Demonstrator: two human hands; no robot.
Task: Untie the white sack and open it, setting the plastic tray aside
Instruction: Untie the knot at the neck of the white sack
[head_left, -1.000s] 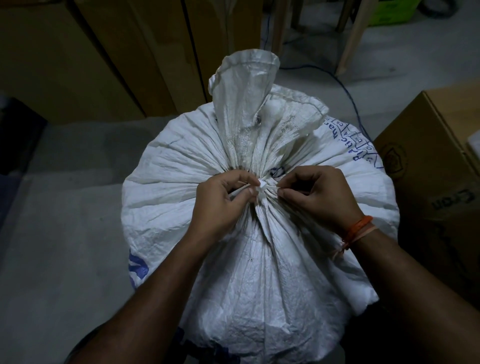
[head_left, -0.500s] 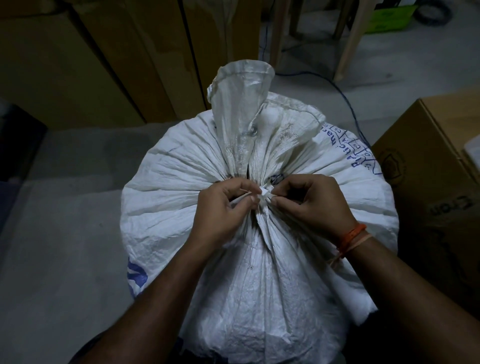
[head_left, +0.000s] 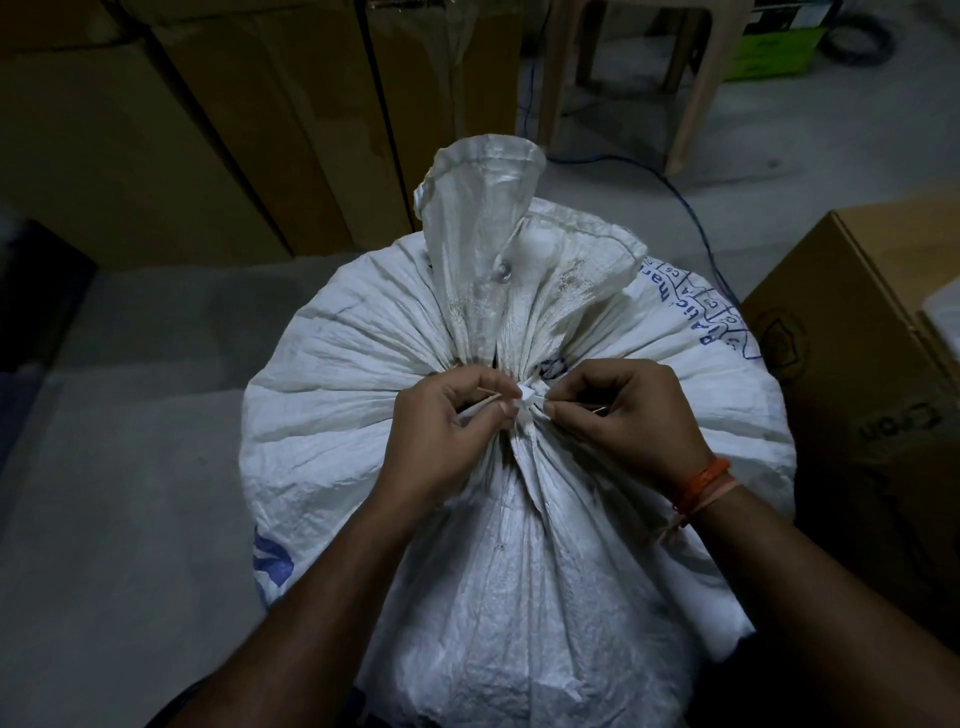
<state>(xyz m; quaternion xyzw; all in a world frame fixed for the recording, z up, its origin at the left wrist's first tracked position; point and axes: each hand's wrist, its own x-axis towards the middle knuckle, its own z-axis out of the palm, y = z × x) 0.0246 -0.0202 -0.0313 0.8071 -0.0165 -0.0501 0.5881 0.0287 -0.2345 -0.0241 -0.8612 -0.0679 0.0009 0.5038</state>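
Both hands, left hand (head_left: 441, 441) and right hand (head_left: 631, 421), are pinching the knot (head_left: 527, 402) on the white sack (head_left: 519, 545). Untying is going on; next, probably pulling one string end loose.

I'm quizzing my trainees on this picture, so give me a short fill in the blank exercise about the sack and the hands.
1. Both hands pinch the tie at the ____ of the white sack.
2. The orange band is on the ____ wrist.
3. The left hand and right hand work the white ____.
4. The box beside the sack is made of ____.

Missing words: neck; right; knot; cardboard
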